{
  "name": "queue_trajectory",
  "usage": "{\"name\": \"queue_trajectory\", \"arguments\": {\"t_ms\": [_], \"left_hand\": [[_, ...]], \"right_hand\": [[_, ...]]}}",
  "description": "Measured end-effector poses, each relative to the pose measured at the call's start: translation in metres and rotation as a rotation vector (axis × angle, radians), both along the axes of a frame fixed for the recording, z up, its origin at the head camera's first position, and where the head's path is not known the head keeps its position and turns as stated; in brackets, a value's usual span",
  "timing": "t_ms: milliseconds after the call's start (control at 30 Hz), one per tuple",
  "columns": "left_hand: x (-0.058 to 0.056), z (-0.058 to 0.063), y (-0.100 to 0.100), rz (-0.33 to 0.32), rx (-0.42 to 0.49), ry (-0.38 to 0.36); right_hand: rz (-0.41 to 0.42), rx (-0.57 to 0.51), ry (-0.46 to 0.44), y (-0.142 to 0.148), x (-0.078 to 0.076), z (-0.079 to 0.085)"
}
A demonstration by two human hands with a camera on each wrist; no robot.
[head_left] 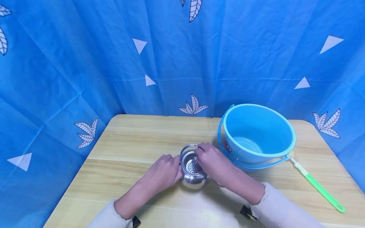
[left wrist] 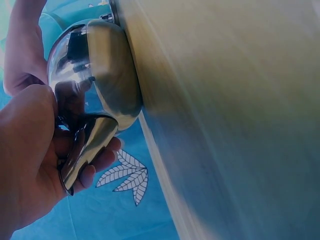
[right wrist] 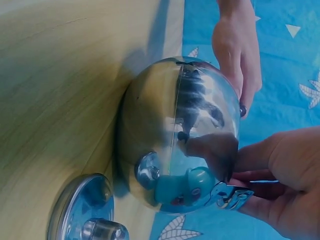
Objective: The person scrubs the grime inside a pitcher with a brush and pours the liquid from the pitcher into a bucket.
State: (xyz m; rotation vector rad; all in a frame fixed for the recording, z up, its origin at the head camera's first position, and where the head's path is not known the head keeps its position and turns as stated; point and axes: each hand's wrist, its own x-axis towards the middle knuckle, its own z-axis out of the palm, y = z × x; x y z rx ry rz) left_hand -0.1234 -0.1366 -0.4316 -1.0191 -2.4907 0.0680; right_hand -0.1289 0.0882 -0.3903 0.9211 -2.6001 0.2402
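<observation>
A shiny steel teapot [head_left: 195,181] stands upright on the table, its top uncovered and a perforated strainer [head_left: 193,167] set in its mouth. My left hand [head_left: 163,172] grips the teapot's short spout [left wrist: 89,150], with fingers wrapped beneath it in the left wrist view. On the opposite side, my right hand [head_left: 212,161] holds the teapot by the rim, at the metal bracket [right wrist: 232,196] of its handle. The raised wire handle [head_left: 188,146] arcs over the back. Beside the teapot, the knobbed steel lid [right wrist: 82,210] lies on the table, mostly hidden under my right forearm in the head view.
A light blue bucket [head_left: 256,118] with its handle hanging down stands at the back right. A brush with a green handle [head_left: 322,190] lies beside it, its head hidden behind the bucket. Blue curtain [head_left: 176,57] surrounds the wooden table [head_left: 128,139].
</observation>
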Motion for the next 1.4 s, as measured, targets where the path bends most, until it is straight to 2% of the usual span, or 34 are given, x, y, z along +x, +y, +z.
{"name": "queue_trajectory", "arguments": {"t_ms": [167, 667, 1067, 1400], "left_hand": [[-0.0003, 0.0005, 0.0005, -0.001, -0.001, 0.002], [-0.0005, 0.0007, 0.0003, 0.000, -0.013, -0.006], [0.0001, 0.0013, 0.0001, -0.005, -0.013, 0.001], [-0.0001, 0.0013, 0.0002, -0.005, -0.026, 0.008]], "right_hand": [[0.022, 0.076, 0.068, -0.0003, -0.0019, -0.0012], [-0.012, 0.129, 0.040, -0.0041, -0.0021, -0.0014], [-0.023, 0.125, 0.016, -0.0062, -0.0032, -0.0008], [-0.032, 0.154, 0.034, -0.0083, -0.0044, -0.0007]]}}
